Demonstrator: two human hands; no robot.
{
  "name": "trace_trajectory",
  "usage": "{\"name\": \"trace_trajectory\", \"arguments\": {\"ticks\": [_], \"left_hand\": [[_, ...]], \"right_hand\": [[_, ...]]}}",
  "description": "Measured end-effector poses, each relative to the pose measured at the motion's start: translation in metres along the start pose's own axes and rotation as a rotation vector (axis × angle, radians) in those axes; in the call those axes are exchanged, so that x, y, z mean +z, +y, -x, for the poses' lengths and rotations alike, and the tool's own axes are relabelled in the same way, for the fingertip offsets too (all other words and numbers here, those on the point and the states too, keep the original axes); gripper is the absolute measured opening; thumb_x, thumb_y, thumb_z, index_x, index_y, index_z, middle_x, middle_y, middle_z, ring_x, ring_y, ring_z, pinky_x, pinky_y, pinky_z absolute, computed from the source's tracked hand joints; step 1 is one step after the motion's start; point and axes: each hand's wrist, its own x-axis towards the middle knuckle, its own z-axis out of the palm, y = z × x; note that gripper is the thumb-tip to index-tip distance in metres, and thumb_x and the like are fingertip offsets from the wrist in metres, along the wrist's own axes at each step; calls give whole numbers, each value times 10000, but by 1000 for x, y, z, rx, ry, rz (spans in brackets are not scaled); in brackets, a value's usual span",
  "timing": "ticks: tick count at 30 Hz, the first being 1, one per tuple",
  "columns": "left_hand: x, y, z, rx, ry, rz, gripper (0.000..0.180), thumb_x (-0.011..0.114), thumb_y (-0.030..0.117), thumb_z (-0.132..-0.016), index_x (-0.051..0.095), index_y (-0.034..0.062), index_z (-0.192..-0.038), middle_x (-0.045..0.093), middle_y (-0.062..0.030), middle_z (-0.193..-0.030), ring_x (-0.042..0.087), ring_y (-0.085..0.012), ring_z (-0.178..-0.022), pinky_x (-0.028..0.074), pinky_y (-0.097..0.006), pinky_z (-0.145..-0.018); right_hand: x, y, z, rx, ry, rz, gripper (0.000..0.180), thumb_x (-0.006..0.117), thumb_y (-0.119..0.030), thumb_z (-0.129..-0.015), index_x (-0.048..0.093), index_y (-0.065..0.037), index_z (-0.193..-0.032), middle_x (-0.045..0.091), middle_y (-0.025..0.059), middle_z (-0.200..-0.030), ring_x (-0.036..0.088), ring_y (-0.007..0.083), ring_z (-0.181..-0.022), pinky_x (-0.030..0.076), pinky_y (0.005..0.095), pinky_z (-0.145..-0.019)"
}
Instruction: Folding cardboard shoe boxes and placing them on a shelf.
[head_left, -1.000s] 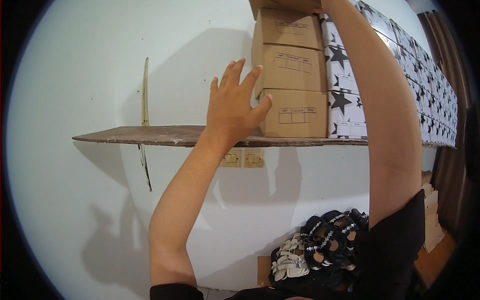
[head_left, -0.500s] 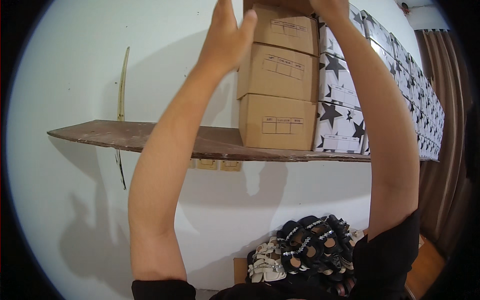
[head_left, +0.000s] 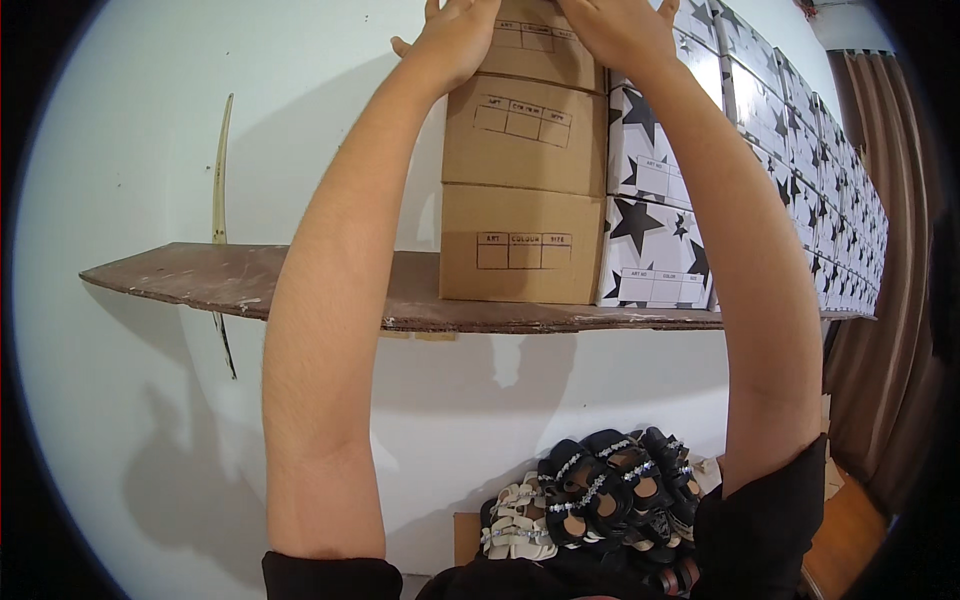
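High up, my left hand (head_left: 455, 42) rests against the left of the top cardboard box (head_left: 540, 45), with some of its fingers spread outward. My right hand (head_left: 622, 35) lies against the right part of the same box, a finger sticking out to the side. The upper frame edge cuts off both sets of fingertips and the box's top. Below it, a middle cardboard box (head_left: 522, 155) and a bottom cardboard box (head_left: 525, 215) form an upright stack. This brown stack stands on a dark brown shelf (head_left: 200, 270).
Rows of white star-patterned boxes (head_left: 652, 250) stand right of the stack along the shelf. Beneath lies a pile of black shoes (head_left: 610, 490) with cream shoes (head_left: 518, 520). A brown curtain (head_left: 870, 260) hangs at far right. A pale strip (head_left: 222, 170) runs down the wall.
Both hands have moved onto the top box's front, the right one coming down into fuller view. The brown box fronts now line up more evenly. The view has shifted slightly.
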Motion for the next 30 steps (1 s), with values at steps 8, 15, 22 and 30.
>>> {"name": "trace_trajectory", "arguments": {"ticks": [8,15,22,30], "left_hand": [[6,-16,15,140,-99,92,742,321,415,-947,-74,9,-1428,56,-253,-1484,72,-317,-1390,82,-471,-1105],[13,-23,13,153,-187,345,800,388,333,-949,-169,-35,-1390,21,-273,-1477,42,-330,-1387,107,-360,-1124],[-41,8,69,367,-243,-16,825,409,481,-922,-24,-3,-1431,-67,-224,-1493,-73,-348,-1381,43,-441,-1123],[-37,57,219,863,-196,-306,313,609,243,-752,634,142,-1047,606,-44,-1094,534,-246,-1081,357,-448,-938]], "right_hand": [[34,29,-2,-66,-8,-89,607,262,-540,-918,401,-144,-1356,323,122,-1437,184,357,-1361,21,601,-1062],[17,22,4,-75,32,-102,609,282,-543,-917,408,-141,-1356,293,145,-1450,182,369,-1359,31,552,-1083],[-30,39,42,-142,94,51,573,318,-509,-918,417,-147,-1352,273,164,-1455,158,346,-1371,31,539,-1092],[-87,51,179,-452,109,139,426,641,-226,-774,532,-129,-1175,505,102,-1212,430,289,-1186,358,478,-951]]}}
